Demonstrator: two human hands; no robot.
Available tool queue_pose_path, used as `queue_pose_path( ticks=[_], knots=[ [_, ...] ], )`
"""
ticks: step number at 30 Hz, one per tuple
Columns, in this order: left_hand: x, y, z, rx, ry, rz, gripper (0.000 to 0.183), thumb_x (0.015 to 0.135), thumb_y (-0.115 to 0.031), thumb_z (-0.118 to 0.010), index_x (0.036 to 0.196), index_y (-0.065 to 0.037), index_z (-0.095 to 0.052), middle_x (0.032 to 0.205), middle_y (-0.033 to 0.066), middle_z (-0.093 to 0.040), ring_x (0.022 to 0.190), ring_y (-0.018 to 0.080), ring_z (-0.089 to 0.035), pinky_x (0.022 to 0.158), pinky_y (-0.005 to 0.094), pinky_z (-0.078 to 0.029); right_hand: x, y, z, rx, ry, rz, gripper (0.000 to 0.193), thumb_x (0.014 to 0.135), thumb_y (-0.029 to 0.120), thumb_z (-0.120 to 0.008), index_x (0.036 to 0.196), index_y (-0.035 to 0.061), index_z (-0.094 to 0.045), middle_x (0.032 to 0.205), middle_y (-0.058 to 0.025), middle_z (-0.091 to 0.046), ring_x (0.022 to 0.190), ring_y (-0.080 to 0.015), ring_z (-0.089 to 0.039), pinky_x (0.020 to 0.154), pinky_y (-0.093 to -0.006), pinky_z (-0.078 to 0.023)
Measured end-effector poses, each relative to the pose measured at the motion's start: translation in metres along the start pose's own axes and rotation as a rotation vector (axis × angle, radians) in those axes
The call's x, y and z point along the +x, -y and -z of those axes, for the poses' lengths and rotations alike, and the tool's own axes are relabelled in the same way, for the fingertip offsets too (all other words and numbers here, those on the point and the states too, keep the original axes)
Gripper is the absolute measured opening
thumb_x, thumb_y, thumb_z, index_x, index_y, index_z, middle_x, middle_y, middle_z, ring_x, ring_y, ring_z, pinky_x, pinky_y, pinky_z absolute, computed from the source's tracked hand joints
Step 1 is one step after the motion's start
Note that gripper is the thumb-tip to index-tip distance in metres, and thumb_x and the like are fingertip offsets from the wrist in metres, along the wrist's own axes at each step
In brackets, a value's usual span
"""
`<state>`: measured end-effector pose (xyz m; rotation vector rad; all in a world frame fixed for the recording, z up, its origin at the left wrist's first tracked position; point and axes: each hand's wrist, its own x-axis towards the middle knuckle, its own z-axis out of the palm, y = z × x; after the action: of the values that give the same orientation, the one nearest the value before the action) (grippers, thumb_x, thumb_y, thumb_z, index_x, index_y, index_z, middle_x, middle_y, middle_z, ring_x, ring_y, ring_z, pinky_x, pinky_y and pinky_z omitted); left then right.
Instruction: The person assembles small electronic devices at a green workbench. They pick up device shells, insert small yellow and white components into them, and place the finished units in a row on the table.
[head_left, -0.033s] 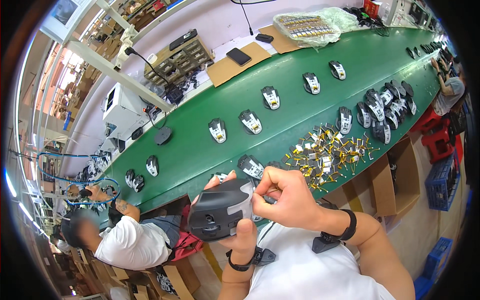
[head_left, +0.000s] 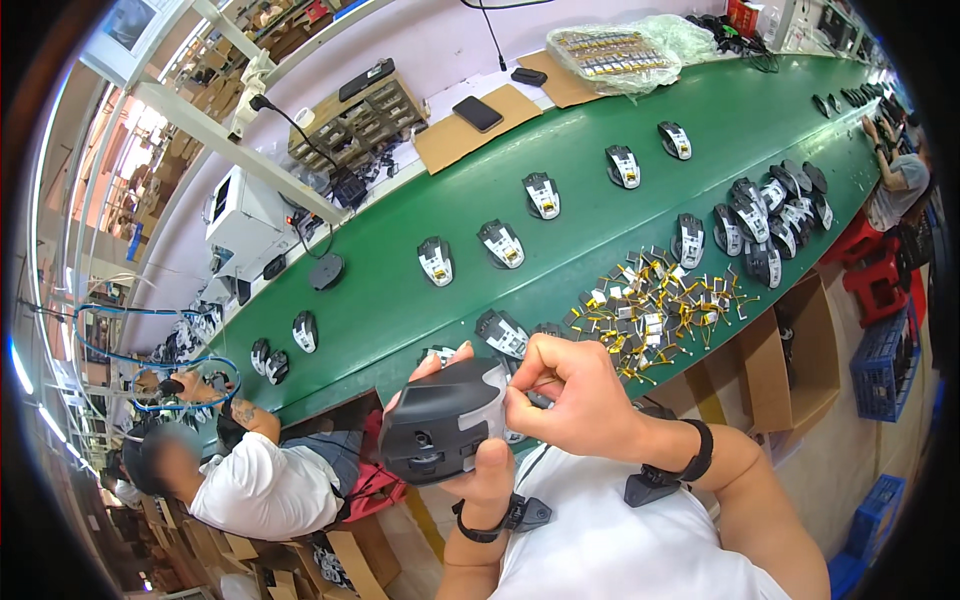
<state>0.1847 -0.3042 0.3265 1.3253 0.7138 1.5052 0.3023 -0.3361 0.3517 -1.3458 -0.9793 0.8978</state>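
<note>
A dark grey computer mouse [head_left: 440,415] with a lighter grey strip is tilted up in front of my chest. My left hand [head_left: 486,480] is closed around it, thumb on the near side and fingertips showing past its far edge. At the mouse's right end my right hand [head_left: 575,395] is closed in a pinch against the light grey part; what its fingertips grip is hidden. Just beyond my hands lie a partly built mouse [head_left: 502,332] with a white inner frame and a heap of small battery cells [head_left: 650,315] with yellow ends and thin leads.
Several open mouse bodies [head_left: 500,243] stand in a loose row along the green bench [head_left: 370,330]. More are piled at the right [head_left: 750,215]. A phone [head_left: 478,113] lies on cardboard at the back. A co-worker [head_left: 270,485] sits at the left. An open carton [head_left: 790,370] stands below the bench's right edge.
</note>
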Motion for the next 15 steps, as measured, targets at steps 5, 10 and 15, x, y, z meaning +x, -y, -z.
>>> queue_pose_path(
  ticks=[5,10,15],
  knots=[
    [0.0,-0.003,-0.005,0.005,-0.069,0.0,0.097,0.074,-0.055,-0.079,0.136,-0.003,-0.027,0.133,0.0196,-0.045,0.115,0.0394,-0.057,0.097,0.0508,-0.049,0.0,0.001,-0.001,-0.004,0.006,0.013,0.016,0.071,0.007,-0.07,0.072,-0.0012,-0.057,0.064,-0.0065,-0.06,0.052,-0.0075,-0.049,0.049,-0.0252,-0.041],
    [0.002,0.0,0.0,-0.032,0.068,-0.034,0.09,0.083,-0.049,-0.07,0.148,-0.007,-0.024,0.144,0.0172,-0.035,0.128,0.0393,-0.047,0.101,0.0479,-0.046,0.001,-0.008,-0.004,0.2,0.042,-0.12,0.016,0.073,0.008,-0.071,0.074,-0.0013,-0.058,0.064,-0.0034,-0.061,0.056,-0.0039,-0.048,0.05,-0.0234,-0.041],
    [0.003,-0.004,-0.003,-0.127,0.092,0.04,0.086,0.086,-0.049,-0.066,0.147,-0.006,-0.025,0.146,0.0158,-0.033,0.13,0.0384,-0.045,0.103,0.0476,-0.044,0.004,-0.004,0.001,0.281,0.083,-0.249,0.013,0.075,0.007,-0.07,0.077,-0.0001,-0.059,0.065,0.0,-0.059,0.058,-0.002,-0.047,0.052,-0.0219,-0.04]
  ],
)
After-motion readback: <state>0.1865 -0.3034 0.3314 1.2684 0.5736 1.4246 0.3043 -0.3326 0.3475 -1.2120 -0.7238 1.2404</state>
